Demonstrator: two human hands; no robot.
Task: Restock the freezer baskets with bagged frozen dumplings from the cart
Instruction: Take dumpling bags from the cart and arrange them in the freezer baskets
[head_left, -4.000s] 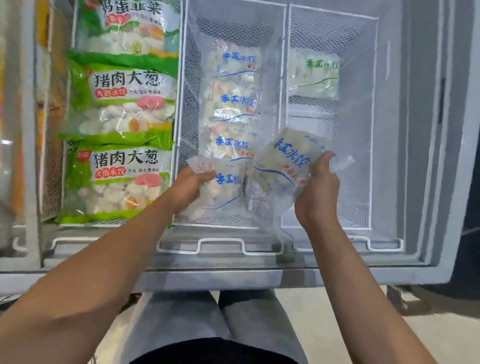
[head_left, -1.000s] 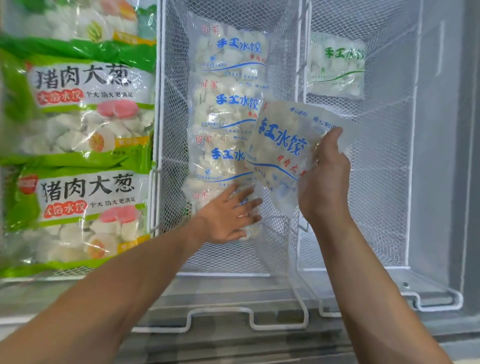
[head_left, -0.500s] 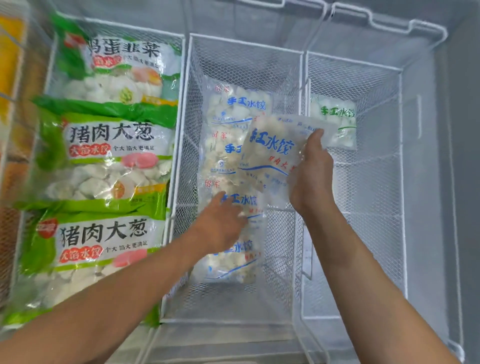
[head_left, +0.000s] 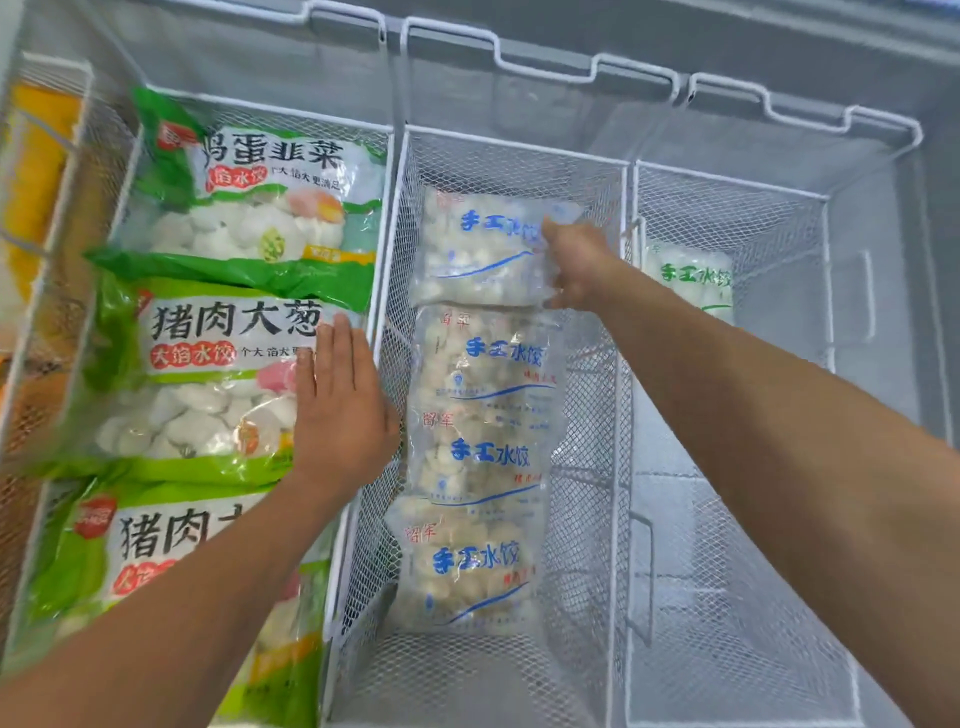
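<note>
Head view into an open chest freezer (head_left: 883, 291) fitted with white wire baskets. My right hand (head_left: 579, 260) grips the right edge of a clear blue-lettered dumpling bag (head_left: 483, 249), which lies at the far end of the middle basket (head_left: 592, 426). My left hand (head_left: 337, 415) lies flat with straight fingers, grasping nothing, on a green pork-and-scallion bag (head_left: 208, 374) in the left basket (head_left: 260, 111), just beside the wire wall between the two baskets. Progress, as judged here: the middle basket holds a column of four clear bags, the far one in my grip and three more (head_left: 478, 457) overlapping toward me, with bare mesh near its front edge; I take the placing of the far bag to be nearly finished, with letting go remaining. The right basket (head_left: 727, 519) holds a single clear green-lettered bag (head_left: 691, 280) at its far end, so most of its mesh floor is bare and this is probably where much of the restocking is left. The left basket is covered by large green bags, including an egg-and-chive one (head_left: 260, 197) at the back. The cart is not in view. Surroundings: grey freezer walls with white wire handles along the far rim, and yellow packaging (head_left: 36, 171), blurred, in a further basket at far left.
</note>
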